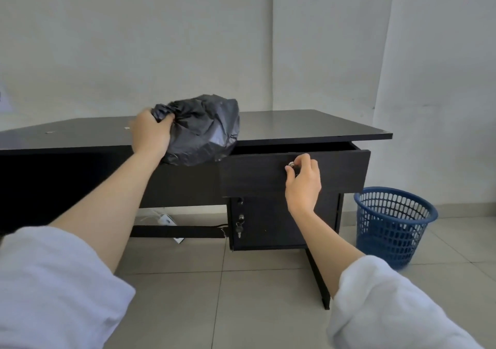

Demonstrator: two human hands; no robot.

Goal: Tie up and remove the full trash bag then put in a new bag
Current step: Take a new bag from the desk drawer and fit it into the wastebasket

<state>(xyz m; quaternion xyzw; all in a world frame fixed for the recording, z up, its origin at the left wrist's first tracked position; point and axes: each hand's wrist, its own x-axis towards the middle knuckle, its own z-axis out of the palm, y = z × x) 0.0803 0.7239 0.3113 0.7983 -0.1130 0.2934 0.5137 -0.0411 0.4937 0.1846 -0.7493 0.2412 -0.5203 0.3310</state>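
Note:
A full black trash bag [206,131] rests on the front edge of a black desk [308,124], partly overhanging it. My left hand [150,134] grips the bag's bunched neck at its left side. My right hand [303,182] pinches the small metal knob [292,165] of the desk drawer [335,171], which stands slightly pulled out. An empty blue mesh trash basket [393,222] with no liner stands on the floor to the right of the desk.
Below the drawer is a cabinet door [268,222] with keys hanging in its lock. A white cable and plug [165,220] lie under the desk. The floor is pale tile; a white wall stands behind the desk.

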